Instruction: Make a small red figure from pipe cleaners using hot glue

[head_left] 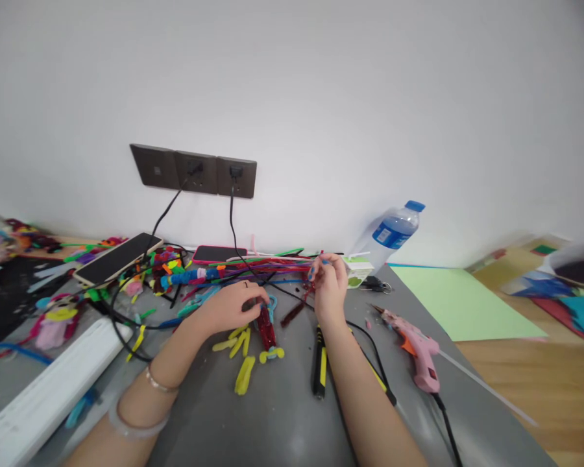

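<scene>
Your left hand [231, 306] sits just left of frame center, fingers curled down over the top of a red pipe-cleaner figure [267, 331] lying on the grey counter [282, 415]; the fingers hide the figure's upper end. Your right hand [328, 285], just right of center, is raised with its fingertips pinched on a thin red pipe cleaner [307, 293]; exactly where they meet it is hard to make out. Yellow pipe-cleaner pieces [243, 376] lie below the left hand. A black-and-yellow tool [320, 370] is partly covered by your right forearm. The pink glue gun [416, 347] lies to the right, its cord cut off at the bottom edge. The water bottle [392, 237] leans behind. The far-right clutter is blurred.
</scene>
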`<state>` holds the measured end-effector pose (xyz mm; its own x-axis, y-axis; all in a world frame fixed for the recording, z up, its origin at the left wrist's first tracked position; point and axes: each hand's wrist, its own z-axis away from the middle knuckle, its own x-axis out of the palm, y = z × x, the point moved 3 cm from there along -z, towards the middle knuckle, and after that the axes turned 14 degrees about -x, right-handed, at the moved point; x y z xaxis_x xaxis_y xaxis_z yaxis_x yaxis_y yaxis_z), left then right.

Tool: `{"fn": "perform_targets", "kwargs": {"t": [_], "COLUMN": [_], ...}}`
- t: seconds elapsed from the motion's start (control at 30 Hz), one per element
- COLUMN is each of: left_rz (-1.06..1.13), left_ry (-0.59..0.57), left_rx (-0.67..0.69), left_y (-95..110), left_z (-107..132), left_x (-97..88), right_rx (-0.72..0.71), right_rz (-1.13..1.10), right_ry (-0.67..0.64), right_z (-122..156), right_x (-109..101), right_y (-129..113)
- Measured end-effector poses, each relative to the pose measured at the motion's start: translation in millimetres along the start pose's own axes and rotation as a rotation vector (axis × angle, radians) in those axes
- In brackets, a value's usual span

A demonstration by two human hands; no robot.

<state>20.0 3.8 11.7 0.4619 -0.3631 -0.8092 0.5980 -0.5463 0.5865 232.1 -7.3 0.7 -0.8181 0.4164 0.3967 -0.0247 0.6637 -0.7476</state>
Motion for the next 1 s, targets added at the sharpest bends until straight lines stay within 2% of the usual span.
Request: {"fn": "perform_targets", "kwargs": {"t": [0.23,0.4,0.8,1.0], "left_rz": [0.154,0.223,0.303,0.281], "left_ry": [-0.200,-0.277,-0.280,-0.287], "left_rx": [0.038,0.032,-0.003,0.015], "left_y": [-7,-17,-15,-17], "left_z": [4,4,5,3], "left_x": [-0.7,-2.2,-10.1,-5.6], "right_rx": [-0.010,-0.002,-0.007,-0.008], "right_rz": [0.010,0.010,-0.018,-0.021], "right_ry": [-0.028,-0.033,-0.028,-0.024], "right_z": [2,3,1,1], "right_x": [-1,1,1,1], "right_y": [0,0,-2,-2]}}
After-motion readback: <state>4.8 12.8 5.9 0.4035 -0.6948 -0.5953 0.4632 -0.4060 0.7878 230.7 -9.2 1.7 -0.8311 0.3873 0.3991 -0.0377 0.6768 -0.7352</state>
